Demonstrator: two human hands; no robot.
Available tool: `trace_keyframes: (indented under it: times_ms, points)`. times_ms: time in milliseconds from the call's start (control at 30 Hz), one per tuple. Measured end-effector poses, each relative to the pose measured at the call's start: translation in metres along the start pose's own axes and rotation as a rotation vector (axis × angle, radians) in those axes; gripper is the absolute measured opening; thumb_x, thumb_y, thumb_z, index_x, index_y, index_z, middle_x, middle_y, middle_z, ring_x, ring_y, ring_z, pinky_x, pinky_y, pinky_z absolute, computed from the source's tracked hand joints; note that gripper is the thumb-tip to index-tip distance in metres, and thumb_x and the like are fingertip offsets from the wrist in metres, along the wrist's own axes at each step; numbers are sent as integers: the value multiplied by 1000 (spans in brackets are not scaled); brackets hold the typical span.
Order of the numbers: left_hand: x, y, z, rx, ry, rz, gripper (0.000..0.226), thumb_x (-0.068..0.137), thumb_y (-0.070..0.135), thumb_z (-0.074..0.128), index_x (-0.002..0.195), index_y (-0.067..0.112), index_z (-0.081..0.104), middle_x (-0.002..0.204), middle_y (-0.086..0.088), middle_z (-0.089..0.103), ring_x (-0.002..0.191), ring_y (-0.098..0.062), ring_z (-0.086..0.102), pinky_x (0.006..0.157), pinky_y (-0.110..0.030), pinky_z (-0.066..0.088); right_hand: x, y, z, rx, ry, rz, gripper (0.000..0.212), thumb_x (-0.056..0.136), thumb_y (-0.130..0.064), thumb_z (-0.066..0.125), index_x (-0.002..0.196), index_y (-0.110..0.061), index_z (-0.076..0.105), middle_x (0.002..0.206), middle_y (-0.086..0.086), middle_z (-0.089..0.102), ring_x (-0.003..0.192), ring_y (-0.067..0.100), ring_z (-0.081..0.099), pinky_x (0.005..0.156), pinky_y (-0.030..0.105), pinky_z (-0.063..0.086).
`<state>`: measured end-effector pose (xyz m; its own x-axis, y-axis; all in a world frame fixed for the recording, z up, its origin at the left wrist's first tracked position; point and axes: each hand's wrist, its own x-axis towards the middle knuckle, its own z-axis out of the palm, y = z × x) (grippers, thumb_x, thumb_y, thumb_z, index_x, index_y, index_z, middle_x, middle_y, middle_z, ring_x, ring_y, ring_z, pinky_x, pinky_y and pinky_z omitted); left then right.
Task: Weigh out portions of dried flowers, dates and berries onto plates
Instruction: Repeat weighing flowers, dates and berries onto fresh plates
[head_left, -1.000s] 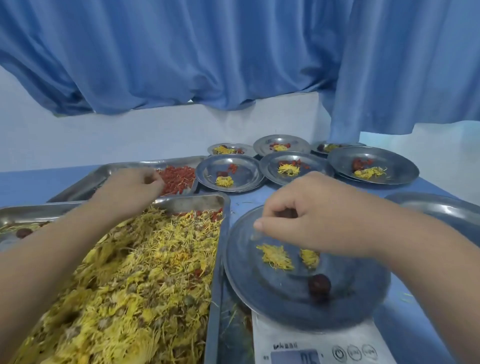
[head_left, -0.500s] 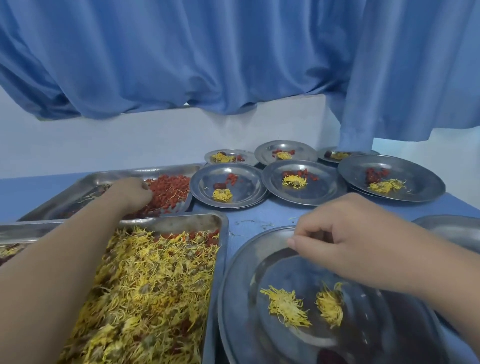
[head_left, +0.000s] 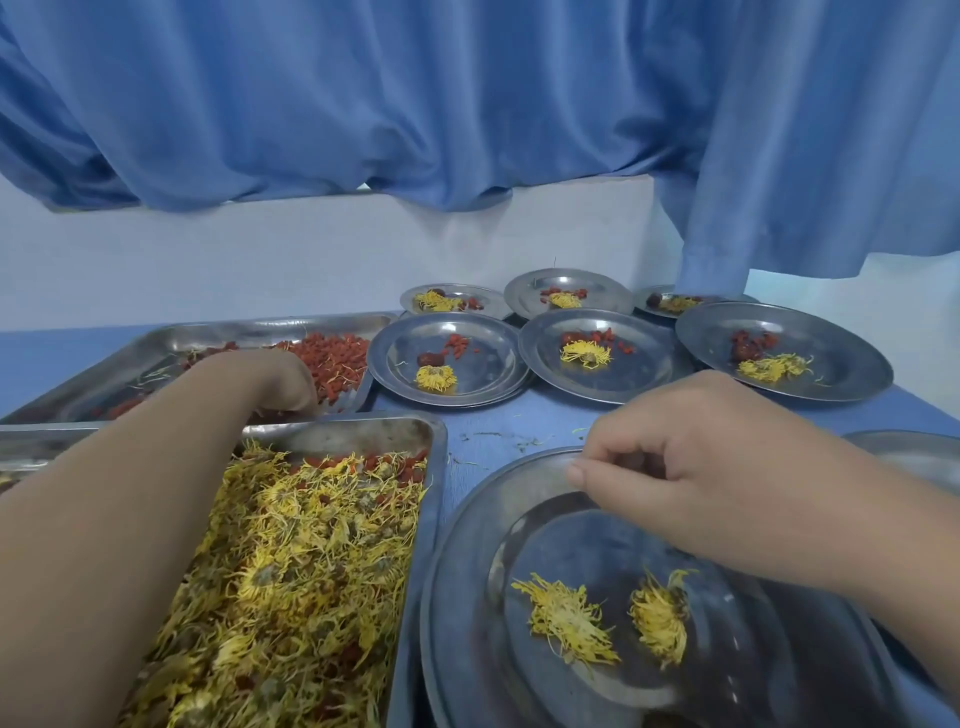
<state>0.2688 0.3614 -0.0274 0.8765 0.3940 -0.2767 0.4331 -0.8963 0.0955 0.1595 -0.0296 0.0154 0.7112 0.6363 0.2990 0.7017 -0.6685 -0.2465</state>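
The step in hand is being judged as the berry step. The left hand (head_left: 280, 382) is being pressed down into the berries (head_left: 337, 358) at the near right of the berry tray (head_left: 208, 338), at the far left. Its fingertips are being hidden among them, so whether a pinch is being grasped cannot be told. The right hand (head_left: 691, 467) is being held just above the far rim of the near plate (head_left: 467, 571), with fingers curled toward the thumb; whether anything is being pinched there cannot be told either. Two flowers (head_left: 566, 618) are being carried on that plate, near its middle, and no berries are being seen on it. The flower tray (head_left: 363, 423) is lying just left of it. Six portioned plates (head_left: 415, 343) are being kept on the counter (head_left: 498, 431) at the far right. Next, a small pinch of berries is probably being called for, to be carried over the flower tray's corner and dropped beside the flowers without being scattered onto the counter.
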Motion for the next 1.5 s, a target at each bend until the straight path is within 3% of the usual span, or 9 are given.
trace_keyframes:
  times_ms: [100, 233, 467, 567, 700, 867, 1133, 1233, 1500]
  points:
    - [8, -1, -1, 59, -5, -64, 18, 87, 22, 70, 95, 6, 74, 87, -10, 71, 61, -21, 59, 54, -27, 51, 0, 1, 0, -15, 13, 4, 42, 85, -52, 48, 62, -17, 55, 57, -1, 54, 54, 16, 50, 51, 36, 46]
    - [18, -9, 2, 192, 127, -115, 31, 84, 31, 71, 104, 8, 62, 98, -8, 66, 82, -24, 65, 81, -37, 57, 1, 2, 1, -11, 13, 4, 43, 84, -52, 47, 63, -16, 56, 57, -1, 53, 53, 17, 50, 51, 37, 48]
    - [18, -12, 2, 218, 119, -119, 21, 86, 25, 69, 81, 13, 52, 86, -4, 61, 79, -22, 65, 68, -32, 57, 2, 3, 2, -14, 6, 8, 42, 84, -52, 46, 66, -15, 56, 57, 1, 53, 54, 18, 50, 51, 36, 47]
    - [16, -10, 4, 266, 173, -126, 15, 88, 20, 63, 79, 11, 55, 78, -4, 59, 66, -16, 59, 53, -26, 46, 1, 3, 2, -13, -2, 17, 42, 85, -50, 48, 66, -13, 57, 57, 2, 53, 53, 18, 50, 52, 38, 48]
    - [16, -10, 7, 283, 200, -127, 11, 91, 11, 52, 81, 8, 54, 75, -4, 55, 64, -16, 56, 62, -29, 48, 1, 3, -1, -13, 2, 26, 41, 85, -51, 48, 64, -17, 58, 56, -3, 54, 52, 16, 51, 52, 37, 48]
    - [12, -8, 5, 241, 190, -111, 16, 88, 12, 59, 72, 12, 55, 73, -4, 59, 60, -16, 58, 46, -24, 41, 1, 2, -1, -16, 3, 26, 43, 84, -53, 46, 65, -16, 58, 57, -1, 55, 53, 16, 52, 53, 37, 49]
    - [7, -12, 7, 237, 221, -138, 17, 92, 12, 52, 76, 11, 55, 79, -3, 59, 68, -14, 56, 64, -25, 47, 1, 4, -4, -4, 13, 34, 40, 85, -51, 48, 65, -18, 59, 60, -3, 57, 55, 15, 54, 54, 37, 50]
    - [6, -9, 4, 208, 191, -150, 7, 92, 10, 54, 89, 7, 60, 86, -6, 63, 71, -17, 61, 58, -25, 48, 1, 4, -3, 1, 7, 36, 39, 85, -51, 48, 64, -19, 59, 59, -3, 57, 54, 14, 55, 55, 37, 51]
    - [0, -5, 1, 198, 206, -115, 13, 86, 15, 66, 77, 10, 58, 75, -4, 64, 62, -14, 61, 46, -21, 42, 0, 4, -5, 4, 26, 45, 38, 85, -50, 49, 63, -20, 59, 61, -4, 58, 56, 14, 54, 54, 36, 50]
